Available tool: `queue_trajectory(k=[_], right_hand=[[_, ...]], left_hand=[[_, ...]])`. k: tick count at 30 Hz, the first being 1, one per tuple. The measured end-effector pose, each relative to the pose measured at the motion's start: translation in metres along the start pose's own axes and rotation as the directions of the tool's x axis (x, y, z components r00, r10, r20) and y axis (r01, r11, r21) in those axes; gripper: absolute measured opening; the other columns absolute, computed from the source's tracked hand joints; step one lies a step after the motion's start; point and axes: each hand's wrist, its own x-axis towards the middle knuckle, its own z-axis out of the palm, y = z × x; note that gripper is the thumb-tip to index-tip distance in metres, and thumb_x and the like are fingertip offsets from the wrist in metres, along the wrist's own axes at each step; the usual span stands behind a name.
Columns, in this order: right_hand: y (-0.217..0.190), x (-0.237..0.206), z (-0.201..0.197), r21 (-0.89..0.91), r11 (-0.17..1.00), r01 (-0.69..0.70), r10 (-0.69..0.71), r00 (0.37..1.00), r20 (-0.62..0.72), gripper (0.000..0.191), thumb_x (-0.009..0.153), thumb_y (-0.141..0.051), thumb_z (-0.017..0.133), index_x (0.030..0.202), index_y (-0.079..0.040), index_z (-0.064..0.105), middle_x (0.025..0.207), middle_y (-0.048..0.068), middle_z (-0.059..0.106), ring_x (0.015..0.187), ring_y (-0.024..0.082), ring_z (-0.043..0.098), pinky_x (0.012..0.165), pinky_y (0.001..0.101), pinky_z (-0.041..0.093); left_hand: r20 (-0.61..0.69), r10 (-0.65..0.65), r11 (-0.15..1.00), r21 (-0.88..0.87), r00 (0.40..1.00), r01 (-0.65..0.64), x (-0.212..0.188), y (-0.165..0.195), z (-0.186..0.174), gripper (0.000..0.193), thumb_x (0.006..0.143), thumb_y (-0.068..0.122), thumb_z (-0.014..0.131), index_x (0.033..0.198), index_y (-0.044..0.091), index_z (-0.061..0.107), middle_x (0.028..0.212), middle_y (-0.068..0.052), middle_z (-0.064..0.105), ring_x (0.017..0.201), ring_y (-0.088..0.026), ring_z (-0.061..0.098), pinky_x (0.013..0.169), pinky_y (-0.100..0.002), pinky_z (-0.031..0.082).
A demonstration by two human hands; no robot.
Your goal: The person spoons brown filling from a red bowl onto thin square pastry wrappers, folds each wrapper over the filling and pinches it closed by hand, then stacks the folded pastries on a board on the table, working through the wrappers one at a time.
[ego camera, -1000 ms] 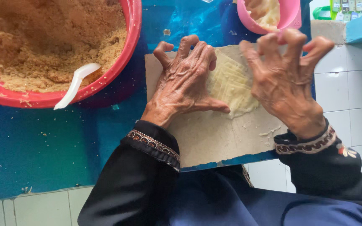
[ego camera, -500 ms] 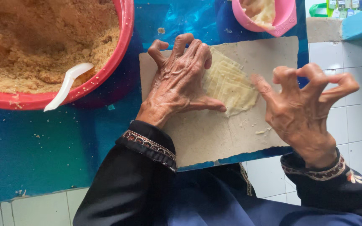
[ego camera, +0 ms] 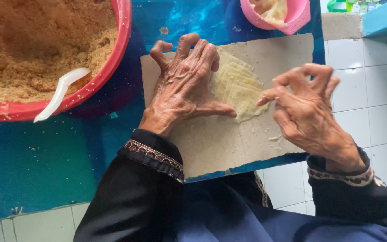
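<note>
Two hands | left hand flat on wrappers | right hand grip apart | red bowl, pink cup nearby

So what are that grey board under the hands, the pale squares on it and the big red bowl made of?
The grey board looks like matte cardboard: dull fibrous face, rough edges. The pale squares seem thin dough wrappers, soft and slightly translucent, fanned in a stack. The red bowl looks like glossy plastic, with a smooth shiny rim.

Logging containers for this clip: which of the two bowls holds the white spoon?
The big red bowl at upper left, full of brown crumbs; the spoon leans over its rim. The small pink bowl has none.
</note>
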Motion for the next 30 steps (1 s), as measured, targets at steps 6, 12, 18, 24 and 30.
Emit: queue_trajectory(k=[6,12,18,24,30], right_hand=[[-0.001,0.005,0.016,-0.323,0.947,-0.002,-0.004,1.0,-0.019,0.022,0.076,-0.011,0.072,0.096,-0.02,0.073,0.115,0.0,0.059,0.122,0.028,0.035,0.092,0.0515,0.023],[-0.032,-0.01,0.014,-0.834,0.55,0.045,-0.199,0.977,-0.079,0.018,0.098,-0.021,0.08,0.112,-0.027,0.073,0.115,-0.009,0.051,0.123,0.02,0.033,0.096,0.0494,0.022],[-0.037,-0.015,0.008,-0.914,0.355,0.195,-0.349,0.935,0.064,0.024,0.093,-0.02,0.071,0.115,-0.019,0.08,0.111,-0.006,0.052,0.117,0.014,0.04,0.09,0.0542,0.029],[-0.028,-0.014,-0.023,-0.925,0.106,0.364,-0.209,0.918,0.337,0.015,0.084,-0.023,0.065,0.096,-0.019,0.073,0.108,-0.006,0.055,0.114,0.014,0.042,0.087,0.0564,0.029],[-0.024,-0.009,-0.014,-0.777,0.604,0.18,-0.236,0.971,0.042,0.014,0.097,-0.007,0.069,0.095,-0.021,0.067,0.109,-0.004,0.053,0.123,0.018,0.039,0.097,0.0583,0.024]], left_hand=[[0.002,-0.008,1.0,-0.002,1.0,0.008,0.001,0.0,0.001,0.096,0.037,0.08,0.088,0.098,0.015,0.055,0.099,-0.002,0.055,0.124,-0.027,0.042,0.094,-0.058,0.018],[-0.035,0.023,1.0,0.02,0.999,-0.022,-0.002,-0.003,0.003,0.097,0.037,0.082,0.088,0.098,0.014,0.053,0.101,-0.002,0.054,0.125,-0.027,0.042,0.093,-0.058,0.019],[-0.03,0.028,1.0,0.013,0.999,-0.027,-0.002,-0.002,0.001,0.095,0.04,0.081,0.087,0.098,0.014,0.054,0.1,-0.002,0.054,0.124,-0.027,0.043,0.094,-0.057,0.019],[-0.032,0.019,1.0,0.015,0.999,-0.018,-0.001,-0.001,0.002,0.097,0.035,0.08,0.087,0.097,0.014,0.054,0.101,-0.002,0.055,0.124,-0.027,0.042,0.094,-0.059,0.018],[-0.034,0.021,1.0,-0.004,0.999,-0.021,-0.001,-0.001,0.0,0.096,0.037,0.08,0.087,0.098,0.013,0.054,0.104,-0.003,0.055,0.124,-0.027,0.042,0.095,-0.059,0.018]])
